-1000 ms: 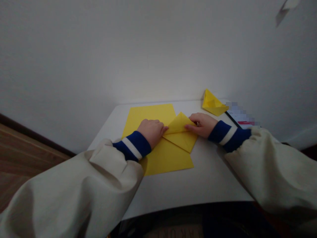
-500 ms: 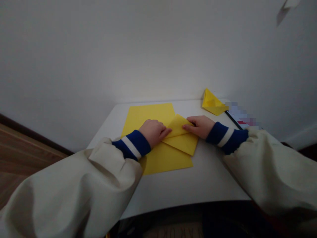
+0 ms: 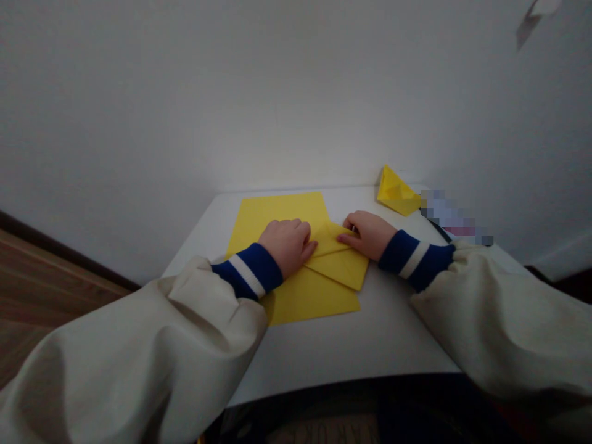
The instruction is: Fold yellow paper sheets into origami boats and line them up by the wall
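A folded piece of yellow paper (image 3: 345,265) lies on top of a larger flat yellow sheet (image 3: 314,299), its right end reaching past the sheet's edge. My left hand (image 3: 287,245) is closed at the folded paper's left end, thumb against it and fingers curled. On the upper right side, my right hand (image 3: 367,234) pinches the folded paper's edge between thumb and fingers. Both hands are close to the table. Part of the folded paper's left end is hidden under my left hand.
A folded yellow paper boat (image 3: 396,194) stands at the white table's (image 3: 370,345) back right corner. Beside it lies a flat, partly blurred-out object (image 3: 451,216). A pale wall (image 3: 296,92) rises behind the table. Wooden furniture (image 3: 46,296) is at the left.
My right hand has shifted slightly left along the folded paper. The top flap looks lower and flatter than before. My left hand's fingers have curled in more.
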Demonstrator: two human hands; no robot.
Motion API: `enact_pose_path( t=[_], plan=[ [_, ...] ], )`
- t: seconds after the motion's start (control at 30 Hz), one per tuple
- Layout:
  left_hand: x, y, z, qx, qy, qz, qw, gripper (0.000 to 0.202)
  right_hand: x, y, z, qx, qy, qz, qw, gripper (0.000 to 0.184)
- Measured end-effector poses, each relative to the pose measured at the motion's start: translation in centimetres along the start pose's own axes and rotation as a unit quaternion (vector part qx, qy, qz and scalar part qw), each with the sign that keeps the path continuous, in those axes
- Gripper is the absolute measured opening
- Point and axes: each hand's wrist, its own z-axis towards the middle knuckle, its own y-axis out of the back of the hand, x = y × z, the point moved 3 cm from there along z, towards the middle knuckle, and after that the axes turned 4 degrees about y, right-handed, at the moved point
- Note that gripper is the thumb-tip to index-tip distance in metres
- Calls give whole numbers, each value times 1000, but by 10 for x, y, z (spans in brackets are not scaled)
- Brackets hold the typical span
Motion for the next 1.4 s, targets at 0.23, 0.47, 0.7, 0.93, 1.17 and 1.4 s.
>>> enact_pose_path(
  t=[0.23,0.47,0.7,0.93,1.17,1.4],
  plan=[
    [-1,-13,4,-21,-81,-65,994,41,1,0,0,-7,4,25,1000,24],
    [0,-18,7,40,-90,-82,992,46,1,0,-1,-1,41,10,999,28],
    [-3,-16,5,46,-83,-102,990,52,1,-1,-1,-18,73,12,997,30],
    [-2,-19,4,54,-75,-114,989,50,7,2,-6,-12,123,-8,992,48],
    [-3,-19,5,53,-94,-107,988,54,7,4,-8,17,141,-46,989,54],
    [-3,-19,5,74,-102,-86,988,49,5,1,-7,15,131,-23,991,53]
  ],
)
